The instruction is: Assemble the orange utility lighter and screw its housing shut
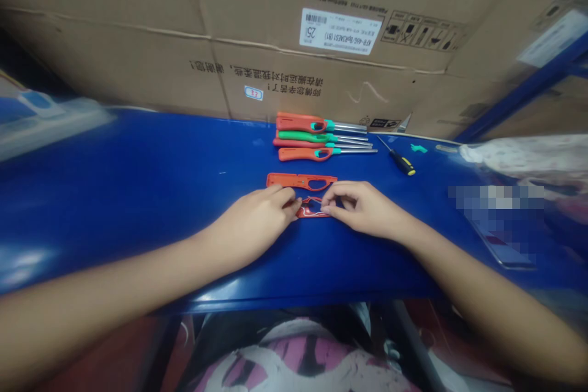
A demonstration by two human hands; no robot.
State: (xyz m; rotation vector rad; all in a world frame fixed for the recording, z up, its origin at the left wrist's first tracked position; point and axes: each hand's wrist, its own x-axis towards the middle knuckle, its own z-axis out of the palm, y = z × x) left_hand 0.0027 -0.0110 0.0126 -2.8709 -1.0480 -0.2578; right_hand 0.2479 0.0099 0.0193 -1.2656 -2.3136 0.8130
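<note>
- Two bare hands above a smooth blue tabletop (138,208); left hand (264,214) bunched, fingertips pinching the left part of an open orange plastic shell (301,214).
- Right hand (361,205): thumb and forefinger nearly meeting at the shell's right end; can't tell whether they grip the thin pale wire (311,212).
- Hollow half-shell (289,180), oval-holed, just beyond.
- Farther: slim lighters (301,154), metal-tubed, side by side; black-and-yellow screwdriver (403,163) rightward; creased cardboard (257,12) behind.

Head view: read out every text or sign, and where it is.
"师傅您辛苦了!" on the cardboard box
"请在搬运时对我温柔些,谢谢您!" same box
"KFR-46G/…(B1)", "25": white label
"32", probably: blue-edged sticker
Other print, pictograms: too small or blurred
</note>
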